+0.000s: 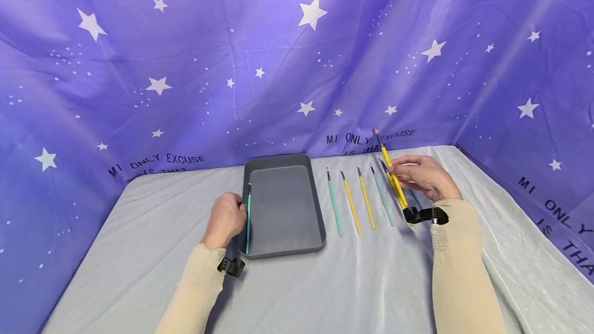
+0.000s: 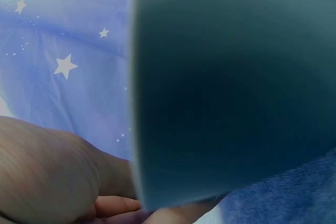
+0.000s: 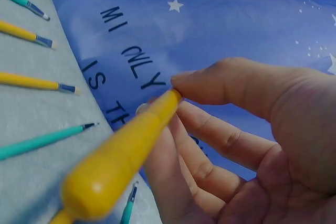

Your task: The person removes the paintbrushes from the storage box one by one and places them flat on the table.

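Note:
My right hand (image 1: pixel 424 175) pinches a yellow paintbrush (image 1: pixel 386 156) between thumb and fingertips, bristles up, above the right end of a row of brushes. In the right wrist view, its thick handle end (image 3: pixel 100 182) points at the camera. My left hand (image 1: pixel 226 220) grips the left wall of a grey tray (image 1: pixel 319 210). Along that wall, inside the tray, lies a teal paintbrush (image 1: pixel 248 215). A dark, blurred tray wall (image 2: pixel 236 77) fills much of the left wrist view, the fingers at its lower edge.
Right of the tray, a teal brush (image 1: pixel 334 202), two yellow brushes (image 1: pixel 350 202) and another teal brush (image 1: pixel 381 195) lie side by side on the pale cloth (image 1: pixel 357 282). Another yellow brush and a teal one lie partly hidden by the right hand. A purple starred curtain (image 1: pixel 278 40) hangs behind.

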The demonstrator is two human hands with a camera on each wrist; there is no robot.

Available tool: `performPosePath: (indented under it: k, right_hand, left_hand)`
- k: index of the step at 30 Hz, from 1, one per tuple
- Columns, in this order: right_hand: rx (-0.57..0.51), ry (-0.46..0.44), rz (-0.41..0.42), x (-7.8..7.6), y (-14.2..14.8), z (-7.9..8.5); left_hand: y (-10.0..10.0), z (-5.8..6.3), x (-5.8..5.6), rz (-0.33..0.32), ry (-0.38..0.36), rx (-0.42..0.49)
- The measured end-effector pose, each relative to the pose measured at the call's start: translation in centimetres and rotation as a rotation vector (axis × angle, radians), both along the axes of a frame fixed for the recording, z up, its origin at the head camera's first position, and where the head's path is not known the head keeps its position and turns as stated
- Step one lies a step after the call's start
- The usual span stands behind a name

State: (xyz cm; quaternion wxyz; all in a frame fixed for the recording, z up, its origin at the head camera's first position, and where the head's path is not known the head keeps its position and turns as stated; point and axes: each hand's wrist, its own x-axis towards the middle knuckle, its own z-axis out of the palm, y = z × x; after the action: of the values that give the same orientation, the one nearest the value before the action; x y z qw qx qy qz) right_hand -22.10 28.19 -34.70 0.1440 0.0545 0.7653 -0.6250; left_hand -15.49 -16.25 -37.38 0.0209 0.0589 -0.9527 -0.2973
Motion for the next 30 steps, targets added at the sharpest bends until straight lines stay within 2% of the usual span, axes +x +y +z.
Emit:
performPosePath:
  k: [22,30]
  right_hand:
    - [0.093,0.000,0.021,0.7,3.1,-0.2]
    - [0.122,-0.021,-0.018,1.1,4.0,-0.1]
  left_hand:
    - [-0.1,-0.1,0.0,-0.011,0.024,-0.006]
    - [-0.1,0.0,-0.1,-0.005,0.002,-0.007]
